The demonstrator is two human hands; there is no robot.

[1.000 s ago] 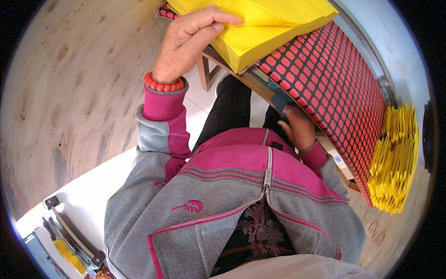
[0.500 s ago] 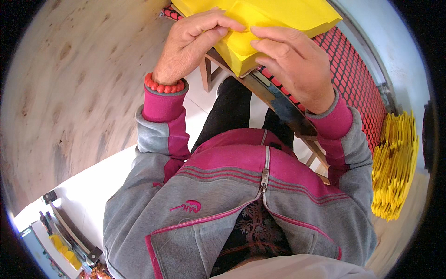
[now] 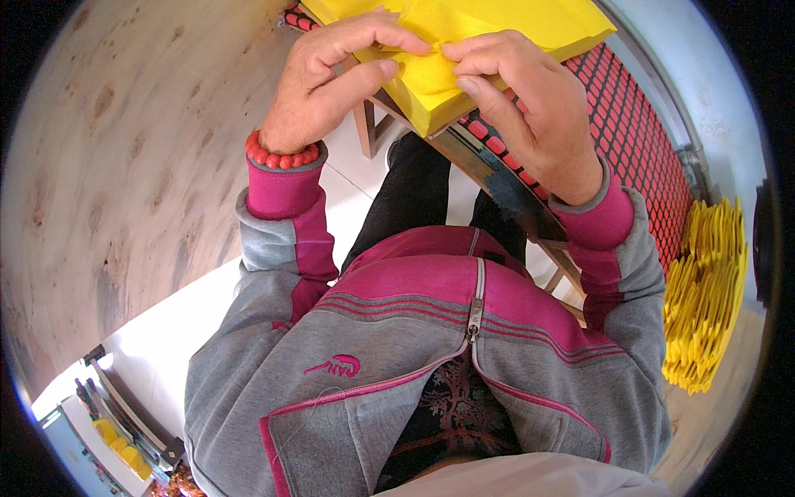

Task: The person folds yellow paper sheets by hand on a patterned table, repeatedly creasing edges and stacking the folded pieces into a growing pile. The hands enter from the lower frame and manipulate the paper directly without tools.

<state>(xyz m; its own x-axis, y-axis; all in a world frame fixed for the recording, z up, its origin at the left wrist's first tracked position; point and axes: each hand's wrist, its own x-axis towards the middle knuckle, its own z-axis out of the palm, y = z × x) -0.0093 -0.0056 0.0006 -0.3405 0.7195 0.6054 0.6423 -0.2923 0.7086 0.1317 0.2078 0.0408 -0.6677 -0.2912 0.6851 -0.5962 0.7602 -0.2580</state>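
Observation:
A thick yellow stack of thin sheets, paper or cloth, lies at the top of the view with one corner toward me. Near that corner a yellow sheet bulges up in a soft fold. My left hand is open over its left side, the index fingertip at the fold and the thumb held apart from it. From the right, my right hand has bent fingers closed at the same fold, with the thumb just below them. A small raised bit of the sheet shows between the two hands' fingertips.
Red-and-black patterned cloth covers the surface under the stack, beside a wooden frame edge. Many folded yellow pieces stand packed at the right. A large wood-grained board fills the left. Small items on a shelf show lower left.
My left hand has shifted slightly left and its thumb has parted from the index finger. My right hand's fingers have moved up a little and curled more at the fold.

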